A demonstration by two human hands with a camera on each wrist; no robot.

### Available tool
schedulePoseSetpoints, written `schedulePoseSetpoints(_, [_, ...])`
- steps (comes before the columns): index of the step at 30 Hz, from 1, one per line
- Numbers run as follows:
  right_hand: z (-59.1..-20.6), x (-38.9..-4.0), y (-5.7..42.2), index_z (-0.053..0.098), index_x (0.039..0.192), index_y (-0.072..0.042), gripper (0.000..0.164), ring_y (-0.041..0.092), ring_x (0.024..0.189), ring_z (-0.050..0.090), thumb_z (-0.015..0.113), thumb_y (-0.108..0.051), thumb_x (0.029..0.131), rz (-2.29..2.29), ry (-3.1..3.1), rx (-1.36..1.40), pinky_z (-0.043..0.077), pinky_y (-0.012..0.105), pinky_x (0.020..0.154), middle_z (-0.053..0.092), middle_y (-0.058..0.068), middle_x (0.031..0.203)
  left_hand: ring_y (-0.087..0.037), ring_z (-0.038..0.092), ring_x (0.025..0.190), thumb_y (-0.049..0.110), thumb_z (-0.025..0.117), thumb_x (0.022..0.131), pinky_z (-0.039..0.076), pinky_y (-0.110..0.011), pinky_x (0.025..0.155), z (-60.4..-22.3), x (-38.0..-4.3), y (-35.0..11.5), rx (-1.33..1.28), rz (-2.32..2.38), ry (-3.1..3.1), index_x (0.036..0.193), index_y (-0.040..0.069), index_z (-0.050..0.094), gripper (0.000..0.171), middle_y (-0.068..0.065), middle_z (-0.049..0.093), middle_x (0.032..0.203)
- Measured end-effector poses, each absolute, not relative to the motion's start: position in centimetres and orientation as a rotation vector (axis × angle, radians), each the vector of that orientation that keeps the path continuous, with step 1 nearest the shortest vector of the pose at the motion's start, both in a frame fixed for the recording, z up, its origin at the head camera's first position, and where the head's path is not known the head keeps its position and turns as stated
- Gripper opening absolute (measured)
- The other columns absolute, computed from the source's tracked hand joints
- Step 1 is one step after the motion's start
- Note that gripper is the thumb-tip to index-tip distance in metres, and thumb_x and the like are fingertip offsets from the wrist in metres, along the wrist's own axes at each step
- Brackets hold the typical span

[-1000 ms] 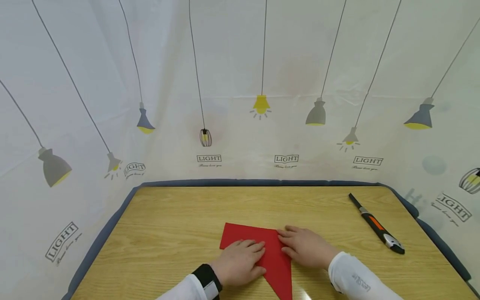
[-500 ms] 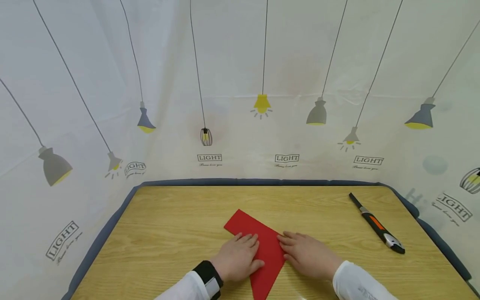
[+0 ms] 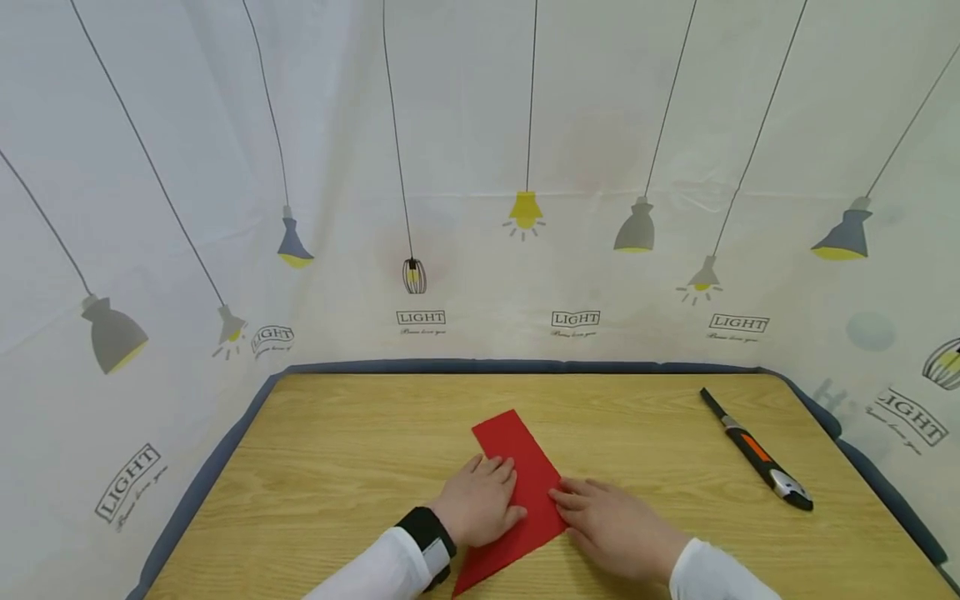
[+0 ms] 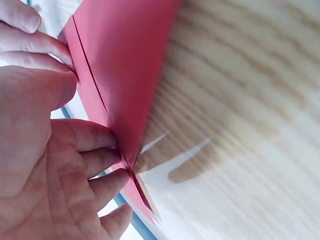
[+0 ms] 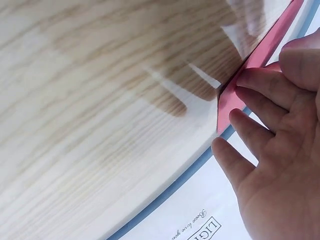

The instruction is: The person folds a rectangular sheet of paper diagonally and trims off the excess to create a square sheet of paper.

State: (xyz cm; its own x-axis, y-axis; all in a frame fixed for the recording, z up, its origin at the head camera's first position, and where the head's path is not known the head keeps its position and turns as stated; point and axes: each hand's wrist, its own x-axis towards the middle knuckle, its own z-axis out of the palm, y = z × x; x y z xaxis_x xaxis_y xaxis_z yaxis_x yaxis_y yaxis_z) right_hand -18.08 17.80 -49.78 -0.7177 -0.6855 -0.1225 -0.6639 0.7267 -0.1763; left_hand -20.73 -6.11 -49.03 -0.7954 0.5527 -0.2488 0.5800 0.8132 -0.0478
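Red paper [image 3: 534,492], one piece, touches both left hand [image 3: 478,503] and right hand [image 3: 618,528].

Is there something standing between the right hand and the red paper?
Nothing visible: the right hand touches the paper at its right edge. The black tool lies apart, farther to the right, not between them.

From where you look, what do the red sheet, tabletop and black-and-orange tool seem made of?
Red sheet: probably paper or thin card, matte, judging by its thin layered edges.
Tabletop: wood-grained and glossy, showing reflections in the wrist views; wood or laminate, I can't tell.
Black-and-orange tool: smooth, rounded, likely plastic or rubber; its silvery part may be metal.
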Motion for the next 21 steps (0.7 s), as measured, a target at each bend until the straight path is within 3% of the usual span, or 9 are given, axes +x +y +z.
schedulePoseSetpoints(12, [-49.8,-17.3,17.1,0.06,0.145,-0.013,0.045,0.023,0.14,0.048,0.051,-0.036,0.107,-0.223,2.7,-1.206,0.041,0.05,0.112,0.054,0.0,0.15,-0.02,0.032,0.15,0.051,0.053,0.103,0.027,-0.044,0.121,-49.4,-21.8,-6.0,0.915,-0.203,2.777,0.154,0.017,0.048,0.062,0.001,0.041,0.161])
schedulePoseSetpoints(21, [-50.2,-17.4,16.7,0.062,0.143,-0.013,0.045,0.019,0.137,0.052,0.052,-0.036,0.106,-0.275,2.683,-1.241,0.042,0.049,0.112,0.056,-0.002,0.148,-0.02,0.031,0.151,0.047,0.056,0.103,0.028,-0.034,0.121,-49.9,-22.1,-6.1,0.985,-0.145,2.767,0.156,0.013,0.045,0.064,-0.002,0.037,0.163])
